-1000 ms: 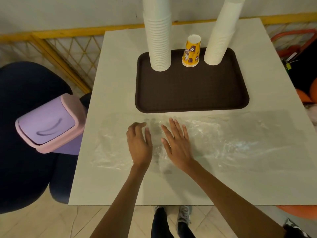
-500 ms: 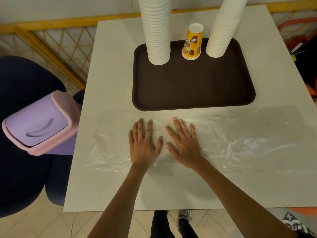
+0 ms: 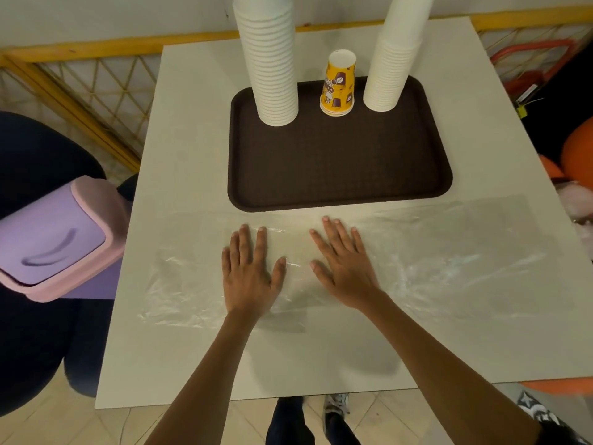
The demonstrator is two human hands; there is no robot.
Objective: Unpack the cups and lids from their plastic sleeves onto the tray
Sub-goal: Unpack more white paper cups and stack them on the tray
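Two flat hands on a plastic sleeve, cups standing on the tray.

The left hand (image 3: 250, 274) and the right hand (image 3: 345, 264) lie palm down, side by side but apart, on the flattened clear plastic sleeve (image 3: 449, 261). The sleeve stretches across the white desk (image 3: 192, 149), just in front of the near edge of the brown tray (image 3: 337, 162). The grip of each hand is wide: the fingers are straight and spread, and they hold nothing. On the far part of the tray a left stack of white cups (image 3: 272, 69) and a right stack of white cups (image 3: 393, 59) stand upside down, and their tops go out of view. Between them stands a yellow printed cup (image 3: 338, 83), also upside down. At the left of the desk is a purple bin (image 3: 61, 239) with a pink rim.
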